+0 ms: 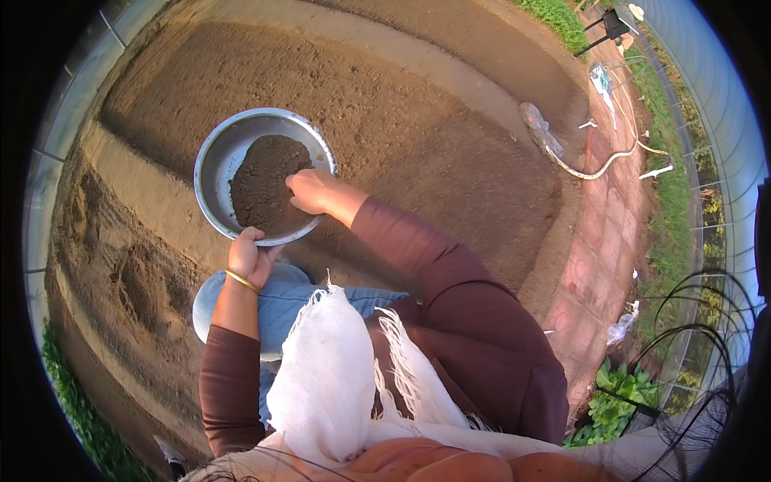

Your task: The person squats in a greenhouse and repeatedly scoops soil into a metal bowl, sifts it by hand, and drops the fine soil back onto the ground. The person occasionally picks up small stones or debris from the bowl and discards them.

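Note:
A round metal basin (208, 147) holds a heap of loose brown soil (271, 175). My left hand (250, 259), with a gold-coloured bangle at the wrist, grips the basin's near rim, thumb on top. My right hand (313, 191) is inside the basin at the right side of the soil, its fingers curled and their tips partly hidden against it; whether it holds soil cannot be told. The basin is above a bed of tilled soil (373, 120), just beyond my knees in blue jeans (283, 301).
Raised soil ridges (138, 162) border the bed. On the right run a reddish paved path (590, 265), a pale hose (593, 176) and a clear plastic bottle (542, 129). A crumpled plastic bag (623, 324) lies by the grass. A white fringed scarf (328, 373) hangs before me.

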`<act>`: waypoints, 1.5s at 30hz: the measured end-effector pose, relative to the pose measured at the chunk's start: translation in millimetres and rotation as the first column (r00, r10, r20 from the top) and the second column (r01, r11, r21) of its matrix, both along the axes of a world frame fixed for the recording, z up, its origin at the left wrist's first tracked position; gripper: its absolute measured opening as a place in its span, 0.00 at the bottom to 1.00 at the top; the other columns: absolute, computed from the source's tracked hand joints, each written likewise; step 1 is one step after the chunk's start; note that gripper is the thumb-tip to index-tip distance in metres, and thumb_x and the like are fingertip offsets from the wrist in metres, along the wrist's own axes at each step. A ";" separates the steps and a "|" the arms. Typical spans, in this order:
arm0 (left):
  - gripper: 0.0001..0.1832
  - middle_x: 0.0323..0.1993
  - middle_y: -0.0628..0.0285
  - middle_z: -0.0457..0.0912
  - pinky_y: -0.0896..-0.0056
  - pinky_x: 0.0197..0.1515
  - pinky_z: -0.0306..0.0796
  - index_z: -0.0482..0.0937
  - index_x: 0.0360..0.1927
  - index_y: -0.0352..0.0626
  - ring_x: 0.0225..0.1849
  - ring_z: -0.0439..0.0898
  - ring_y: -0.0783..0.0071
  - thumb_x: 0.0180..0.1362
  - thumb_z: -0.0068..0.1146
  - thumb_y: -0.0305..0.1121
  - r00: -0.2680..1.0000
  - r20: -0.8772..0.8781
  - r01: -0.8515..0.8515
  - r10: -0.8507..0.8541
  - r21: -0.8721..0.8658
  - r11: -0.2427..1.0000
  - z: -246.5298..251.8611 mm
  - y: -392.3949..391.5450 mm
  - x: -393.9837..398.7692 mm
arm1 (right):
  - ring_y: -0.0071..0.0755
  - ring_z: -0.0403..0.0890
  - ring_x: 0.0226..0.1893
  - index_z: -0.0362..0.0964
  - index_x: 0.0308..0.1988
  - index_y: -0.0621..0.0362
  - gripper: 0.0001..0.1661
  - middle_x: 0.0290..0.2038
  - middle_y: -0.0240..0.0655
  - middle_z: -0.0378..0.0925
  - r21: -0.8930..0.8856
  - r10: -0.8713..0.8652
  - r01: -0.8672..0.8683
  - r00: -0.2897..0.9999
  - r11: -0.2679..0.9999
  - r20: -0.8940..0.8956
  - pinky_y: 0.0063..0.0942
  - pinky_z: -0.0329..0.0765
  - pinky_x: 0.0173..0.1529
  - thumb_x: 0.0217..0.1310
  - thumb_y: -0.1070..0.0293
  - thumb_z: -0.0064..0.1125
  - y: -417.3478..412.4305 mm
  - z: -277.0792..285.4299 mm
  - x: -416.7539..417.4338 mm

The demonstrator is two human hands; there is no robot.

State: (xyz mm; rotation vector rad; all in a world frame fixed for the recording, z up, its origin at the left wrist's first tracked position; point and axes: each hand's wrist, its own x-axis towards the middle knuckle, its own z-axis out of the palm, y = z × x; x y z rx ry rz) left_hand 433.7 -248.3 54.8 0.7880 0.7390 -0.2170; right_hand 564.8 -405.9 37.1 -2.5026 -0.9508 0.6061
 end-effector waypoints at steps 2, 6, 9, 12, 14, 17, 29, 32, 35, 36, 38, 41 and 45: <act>0.16 0.52 0.47 0.71 0.51 0.56 0.73 0.66 0.47 0.28 0.53 0.75 0.53 0.55 0.38 0.24 1.000 0.025 0.009 -0.009 0.013 1.000 -3.1 -6.7 5.2 | 0.53 0.77 0.49 0.71 0.51 0.58 0.27 0.46 0.53 0.75 0.187 -0.080 0.097 0.992 0.978 -0.100 0.42 0.73 0.53 0.54 0.55 0.57 5.5 -18.4 -3.5; 0.20 0.52 0.47 0.73 0.55 0.55 0.75 0.67 0.51 0.30 0.53 0.76 0.54 0.56 0.37 0.26 1.000 -0.022 0.009 -0.006 0.117 0.993 -6.8 -10.2 8.5 | 0.59 0.69 0.56 0.62 0.59 0.59 0.48 0.57 0.58 0.63 0.245 -0.023 0.108 0.945 0.963 -0.326 0.39 0.69 0.58 0.46 0.39 0.62 28.6 -15.9 -16.5; 0.19 0.51 0.46 0.73 0.55 0.56 0.74 0.68 0.50 0.28 0.53 0.76 0.53 0.59 0.36 0.28 0.998 -0.007 0.055 -0.055 0.121 0.991 -15.7 -4.9 10.2 | 0.48 0.76 0.50 0.68 0.54 0.63 0.38 0.50 0.53 0.73 0.377 0.108 0.069 0.896 0.924 -0.430 0.36 0.72 0.53 0.49 0.49 0.63 52.9 -26.3 -18.4; 0.18 0.49 0.46 0.74 0.58 0.55 0.75 0.69 0.49 0.26 0.52 0.76 0.53 0.61 0.36 0.30 0.992 0.041 0.115 -0.116 0.033 0.993 -9.1 -0.8 6.5 | 0.38 0.77 0.47 0.71 0.52 0.64 0.29 0.48 0.47 0.76 0.397 0.142 0.103 0.829 0.912 -0.541 0.31 0.73 0.50 0.51 0.61 0.63 64.4 -20.5 -25.8; 0.19 0.50 0.46 0.74 0.59 0.54 0.76 0.68 0.50 0.27 0.52 0.76 0.53 0.61 0.36 0.29 0.996 0.015 0.092 -0.092 0.032 0.995 -14.3 2.1 6.3 | 0.38 0.78 0.46 0.69 0.53 0.66 0.32 0.46 0.49 0.77 0.444 0.160 0.186 0.756 0.877 -0.634 0.31 0.74 0.49 0.48 0.65 0.63 66.9 -26.4 -24.9; 0.20 0.51 0.46 0.73 0.59 0.53 0.77 0.66 0.53 0.28 0.52 0.76 0.53 0.59 0.36 0.28 0.997 -0.002 0.073 -0.074 0.069 0.995 -8.3 -8.5 4.5 | 0.34 0.78 0.42 0.67 0.54 0.69 0.31 0.42 0.43 0.78 0.463 0.230 0.522 0.450 0.716 -0.863 0.29 0.76 0.47 0.50 0.72 0.64 64.6 -43.4 -27.2; 0.22 0.54 0.51 0.70 0.48 0.58 0.71 0.64 0.55 0.32 0.55 0.73 0.54 0.54 0.38 0.23 0.996 -0.021 -0.090 0.090 -0.007 0.996 -17.3 2.5 -0.9 | 0.20 0.71 0.23 0.74 0.40 0.51 0.09 0.32 0.25 0.76 0.403 0.385 0.818 0.245 0.412 -0.890 0.17 0.60 0.22 0.61 0.62 0.58 -114.1 -42.3 21.6; 0.25 0.56 0.50 0.69 0.47 0.59 0.71 0.62 0.57 0.32 0.56 0.72 0.52 0.53 0.37 0.22 0.995 -0.006 -0.104 0.104 0.028 0.994 -7.6 2.8 -7.6 | 0.22 0.75 0.28 0.77 0.40 0.52 0.07 0.34 0.25 0.77 0.185 -0.047 0.953 0.202 0.238 -0.978 0.19 0.66 0.26 0.62 0.67 0.57 -214.7 -64.3 41.0; 0.25 0.56 0.49 0.68 0.47 0.58 0.71 0.61 0.57 0.32 0.56 0.71 0.50 0.52 0.38 0.22 0.996 -0.015 -0.091 0.091 -0.029 0.995 -16.7 6.4 -6.1 | 0.29 0.75 0.24 0.69 0.39 0.61 0.04 0.31 0.37 0.76 0.300 -0.197 0.745 0.227 -0.596 -0.954 0.22 0.70 0.23 0.65 0.73 0.48 -322.2 -105.9 51.5; 0.25 0.56 0.48 0.68 0.47 0.58 0.72 0.61 0.57 0.31 0.56 0.71 0.49 0.53 0.37 0.22 0.996 -0.017 -0.089 0.089 -0.033 0.995 -17.8 5.9 -5.3 | 0.30 0.76 0.24 0.68 0.39 0.62 0.05 0.29 0.39 0.76 0.250 -0.156 0.744 0.195 -0.619 -0.968 0.22 0.71 0.23 0.66 0.73 0.47 -346.0 -119.5 45.3; 0.25 0.56 0.48 0.68 0.47 0.58 0.72 0.61 0.58 0.31 0.56 0.71 0.49 0.53 0.37 0.22 0.998 -0.013 -0.055 0.055 -0.034 0.998 -17.4 2.9 -2.5 | 0.29 0.77 0.26 0.69 0.39 0.60 0.04 0.30 0.39 0.77 0.161 -0.187 0.842 0.073 -0.515 -0.980 0.22 0.73 0.25 0.66 0.73 0.48 -359.8 -135.8 24.6; 0.25 0.56 0.48 0.68 0.48 0.57 0.73 0.61 0.58 0.31 0.56 0.71 0.49 0.53 0.37 0.22 0.998 -0.034 -0.047 0.046 -0.044 0.998 -17.1 -0.5 0.6 | 0.29 0.79 0.27 0.71 0.39 0.57 0.04 0.31 0.38 0.79 0.025 -0.143 0.968 -0.011 -0.248 -0.990 0.23 0.76 0.27 0.65 0.73 0.50 -364.6 -151.4 -19.4; 0.25 0.57 0.48 0.68 0.49 0.56 0.73 0.61 0.58 0.31 0.56 0.72 0.50 0.54 0.36 0.23 0.998 -0.010 -0.059 0.059 0.024 0.998 -16.2 -3.9 1.3 | 0.40 0.81 0.34 0.67 0.49 0.65 0.14 0.42 0.44 0.76 -0.011 -0.190 0.986 -0.043 -0.167 -0.981 0.29 0.81 0.35 0.64 0.75 0.50 -418.4 -148.4 -41.2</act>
